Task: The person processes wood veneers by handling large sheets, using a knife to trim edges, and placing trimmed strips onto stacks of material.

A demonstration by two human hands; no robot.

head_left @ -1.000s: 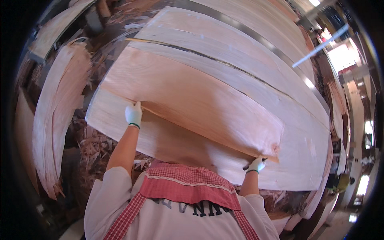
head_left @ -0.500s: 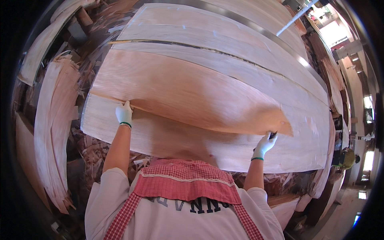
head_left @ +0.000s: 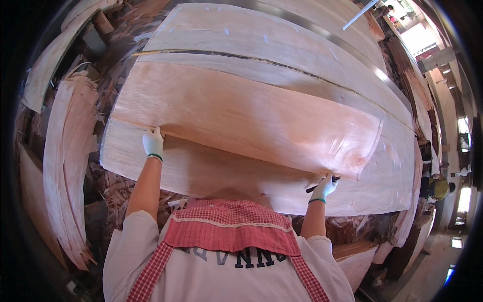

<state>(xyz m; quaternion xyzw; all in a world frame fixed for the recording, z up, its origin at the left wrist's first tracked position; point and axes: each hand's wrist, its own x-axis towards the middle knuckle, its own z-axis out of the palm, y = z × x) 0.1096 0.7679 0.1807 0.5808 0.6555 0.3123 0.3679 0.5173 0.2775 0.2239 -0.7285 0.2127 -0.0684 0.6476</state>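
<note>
A reddish-tan wood veneer sheet (head_left: 236,110) lies across a larger, paler veneer surface (head_left: 226,183), its near edge raised off it. At the left of that edge, my left hand (head_left: 153,142), in a white glove, pinches the veneer. My right hand (head_left: 324,188), also gloved, is closed at the near edge close to the sheet's right end. A slim dark tool (head_left: 312,189) sticks out on both sides of my right fingers; its kind is not plain. The fingertips are partly hidden by the sheet.
A long thin strip (head_left: 251,60) runs across the pale surface beyond the sheet. Stacked veneer (head_left: 68,166) stands at the left, with wood scraps (head_left: 113,194) around it. A metal bar (head_left: 322,34) crosses the far side. A person (head_left: 438,188) is at the far right.
The veneer's right end has swung outward and spread flatter, losing its curled tip. My right hand has moved slightly left and nearer me; my left hand has barely shifted.
</note>
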